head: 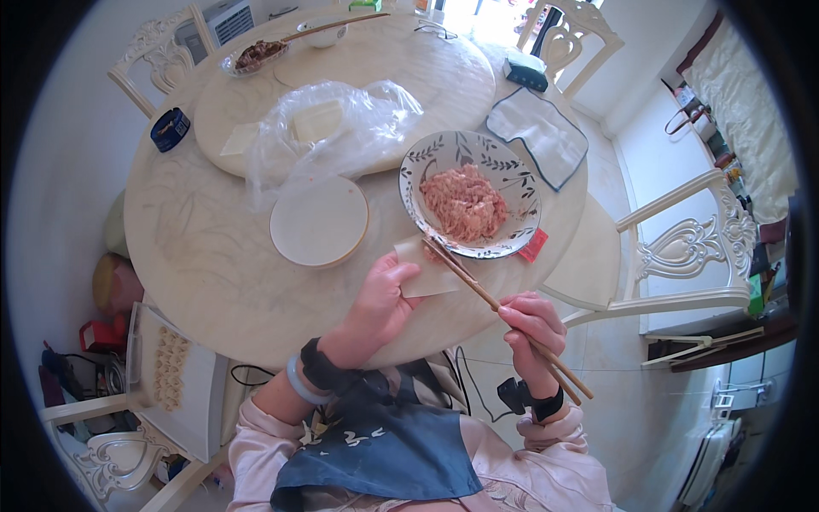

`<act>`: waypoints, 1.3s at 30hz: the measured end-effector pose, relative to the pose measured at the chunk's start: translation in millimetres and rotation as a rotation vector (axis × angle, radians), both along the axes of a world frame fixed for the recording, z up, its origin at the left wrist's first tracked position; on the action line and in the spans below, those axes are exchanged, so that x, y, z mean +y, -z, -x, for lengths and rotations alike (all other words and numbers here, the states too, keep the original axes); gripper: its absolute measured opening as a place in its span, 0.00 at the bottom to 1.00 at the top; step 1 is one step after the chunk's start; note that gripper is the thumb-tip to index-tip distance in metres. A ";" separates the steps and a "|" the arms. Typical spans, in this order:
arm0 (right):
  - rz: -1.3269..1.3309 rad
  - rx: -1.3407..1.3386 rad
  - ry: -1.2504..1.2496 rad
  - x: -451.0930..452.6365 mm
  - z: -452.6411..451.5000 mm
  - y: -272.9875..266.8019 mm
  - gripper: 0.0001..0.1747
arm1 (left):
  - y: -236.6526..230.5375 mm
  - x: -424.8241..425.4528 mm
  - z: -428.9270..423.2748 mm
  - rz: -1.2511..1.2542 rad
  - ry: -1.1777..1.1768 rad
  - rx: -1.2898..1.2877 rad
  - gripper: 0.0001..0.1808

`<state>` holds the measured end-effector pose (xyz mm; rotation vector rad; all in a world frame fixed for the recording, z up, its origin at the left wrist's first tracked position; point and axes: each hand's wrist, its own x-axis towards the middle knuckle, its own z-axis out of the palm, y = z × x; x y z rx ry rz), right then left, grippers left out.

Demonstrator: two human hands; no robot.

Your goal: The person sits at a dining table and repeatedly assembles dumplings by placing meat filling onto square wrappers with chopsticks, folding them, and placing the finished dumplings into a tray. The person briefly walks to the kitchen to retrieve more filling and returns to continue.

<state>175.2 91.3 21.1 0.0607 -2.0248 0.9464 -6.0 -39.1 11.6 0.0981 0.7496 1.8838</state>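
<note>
My left hand (384, 297) holds a thin square dough wrapper (425, 275) by its left side, thumb on top. A small dab of minced meat lies near the wrapper's far edge, under the tips of a pair of wooden chopsticks (477, 288). My right hand (534, 326) grips these chopsticks along their middle. Just beyond the wrapper stands a leaf-patterned bowl (518, 163) with a mound of pink minced meat (464, 201) in it. To the left of the bowl is a white plate with a gold rim (318, 221). Farther back, a clear plastic bag (377, 121) contains stacked wrappers (318, 120).
Beside the bowl lie a white cloth (537, 131) and a red packet (533, 245). A dish of dark food (259, 56), a small bowl (323, 35) and a blue tin (170, 130) stand farther off. At lower left, a tray (198, 390) carries rows of filled dumplings (169, 368).
</note>
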 end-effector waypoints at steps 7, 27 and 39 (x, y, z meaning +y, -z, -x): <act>0.107 0.071 0.083 -1.5 -1.6 -8.4 0.15 | -0.6 -0.9 -1.8 -0.018 -0.031 0.007 0.17; -0.157 -0.003 0.038 -13.9 8.5 -16.3 0.14 | -3.8 -2.2 2.2 -0.068 0.013 0.007 0.19; 0.289 0.184 -0.003 -6.2 3.0 -20.4 0.24 | -3.5 -31.5 -5.0 -0.106 -0.043 -0.103 0.21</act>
